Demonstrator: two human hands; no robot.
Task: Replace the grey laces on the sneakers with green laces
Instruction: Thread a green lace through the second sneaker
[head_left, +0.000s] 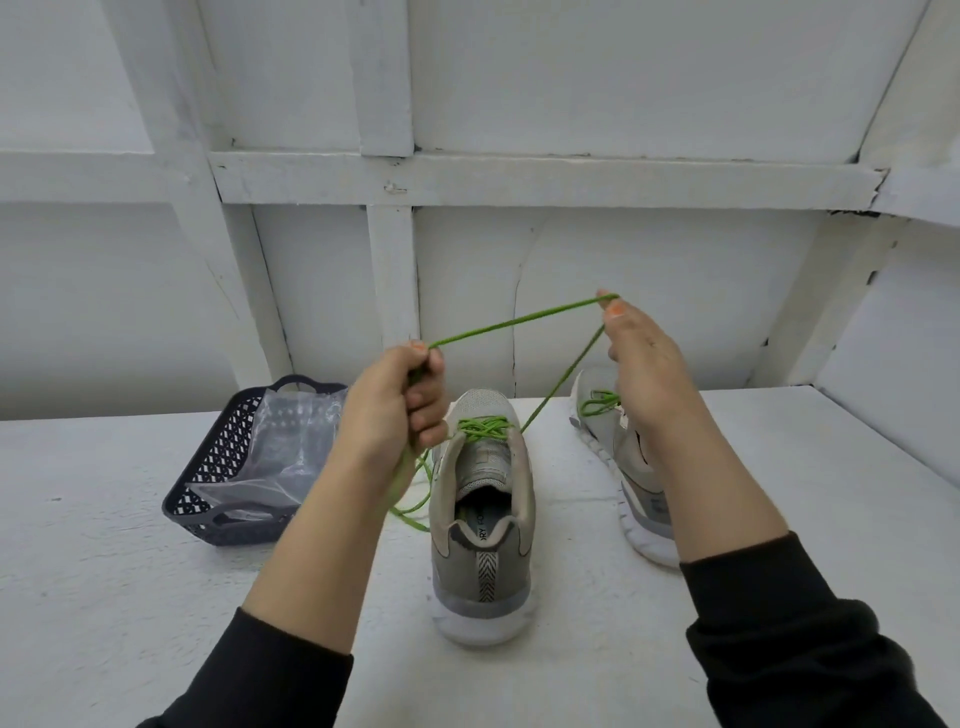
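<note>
A grey sneaker (483, 519) stands in the middle of the white table, heel toward me, with a green lace (514, 325) threaded across its eyelets. My left hand (395, 405) grips one stretch of that lace just left of the shoe's tongue. The lace runs taut up to my right hand (639, 364), which is raised with straight fingers and has the lace looped over its fingertips; from there it drops back to the shoe. A second grey sneaker (618, 457) lies tilted behind my right forearm, green lace on it too.
A dark plastic basket (208, 499) holding clear plastic bags sits left of the shoe. Loose green lace trails on the table between basket and shoe. A white panelled wall closes the back and right side.
</note>
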